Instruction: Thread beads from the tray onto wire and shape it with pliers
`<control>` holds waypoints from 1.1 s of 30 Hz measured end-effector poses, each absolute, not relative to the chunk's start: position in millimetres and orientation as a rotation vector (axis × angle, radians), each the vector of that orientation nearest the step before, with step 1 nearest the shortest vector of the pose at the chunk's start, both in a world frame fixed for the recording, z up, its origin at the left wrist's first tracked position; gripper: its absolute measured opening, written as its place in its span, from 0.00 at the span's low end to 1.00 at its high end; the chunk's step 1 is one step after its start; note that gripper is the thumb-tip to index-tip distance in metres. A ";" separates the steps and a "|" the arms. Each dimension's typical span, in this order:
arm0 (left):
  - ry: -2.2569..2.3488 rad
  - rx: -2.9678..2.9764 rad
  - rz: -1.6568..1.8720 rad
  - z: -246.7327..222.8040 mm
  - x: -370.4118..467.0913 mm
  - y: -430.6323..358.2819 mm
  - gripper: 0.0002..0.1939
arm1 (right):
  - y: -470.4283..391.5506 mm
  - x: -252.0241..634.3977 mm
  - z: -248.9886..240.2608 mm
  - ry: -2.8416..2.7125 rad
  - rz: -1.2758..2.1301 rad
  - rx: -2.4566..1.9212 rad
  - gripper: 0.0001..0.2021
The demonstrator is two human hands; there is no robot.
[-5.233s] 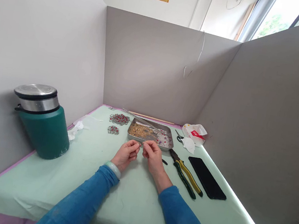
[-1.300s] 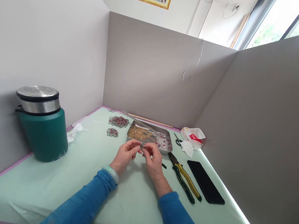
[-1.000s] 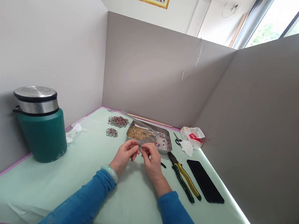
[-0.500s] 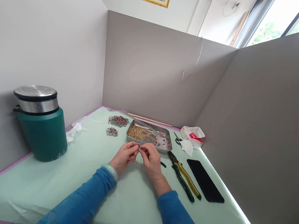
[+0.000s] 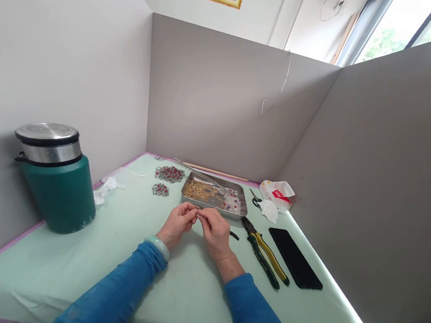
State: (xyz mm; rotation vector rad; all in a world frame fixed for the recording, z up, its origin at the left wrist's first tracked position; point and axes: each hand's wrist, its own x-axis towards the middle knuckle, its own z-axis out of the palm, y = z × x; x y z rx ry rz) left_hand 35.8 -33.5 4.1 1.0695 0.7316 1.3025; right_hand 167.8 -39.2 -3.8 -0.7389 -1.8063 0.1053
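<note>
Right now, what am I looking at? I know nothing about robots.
No machine here: these are a person's bare left hand and right hand, seen by a camera worn on their head. Their fingertips meet above a pale green cloth, seeming to pinch a tiny piece too small to identify.

Just beyond lies a shallow silver metal tray with gold beads and clear and red ones. Left of it are two piles of grey, red-dotted pieces; to its near right, yellow-and-green-handled pliers and a flat black slab. Far left stands a dark green bottle.
</note>
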 end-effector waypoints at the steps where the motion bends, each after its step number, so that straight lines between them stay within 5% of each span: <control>1: 0.768 1.107 1.307 4.3 35.9 -33.3 0.13 | -38.9 168.4 -4.3 -1.810 0.099 -0.744 0.08; 13: 0.993 1.683 1.227 5.3 27.7 -29.1 0.06 | -33.1 188.1 9.2 -1.796 0.011 -0.811 0.09; 33: 1.265 2.167 1.072 2.3 30.9 -35.6 0.06 | -32.5 189.3 12.2 -1.879 0.396 -1.042 0.08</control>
